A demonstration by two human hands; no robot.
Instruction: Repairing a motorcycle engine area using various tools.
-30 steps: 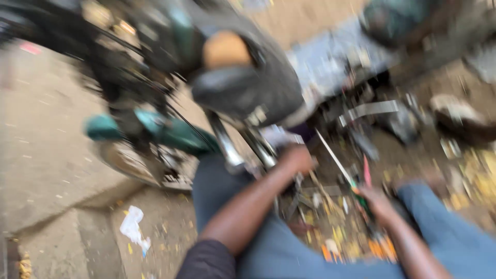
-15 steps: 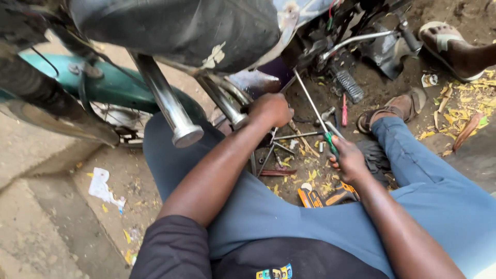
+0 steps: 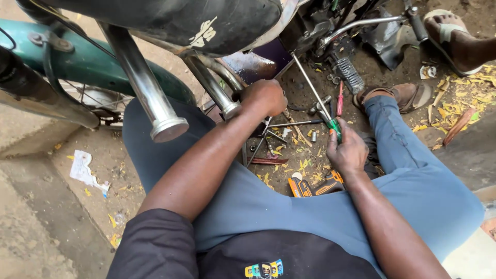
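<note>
Left hand fisted on chrome tube | right hand gripping green-handled screwdriver

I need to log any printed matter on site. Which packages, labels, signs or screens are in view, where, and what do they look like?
Pale emblem: on the black motorcycle seat, upper middle; cream, curly.
Row of small badges: on the person's dark shirt, bottom centre; yellow, blue and white.
Paper scrap: on the ground at left; crumpled, white, faint print.
No screens or signs.

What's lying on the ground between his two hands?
Head view: between left hand and right hand lie loose metal tools and yellow leaf bits on dirt.
</note>
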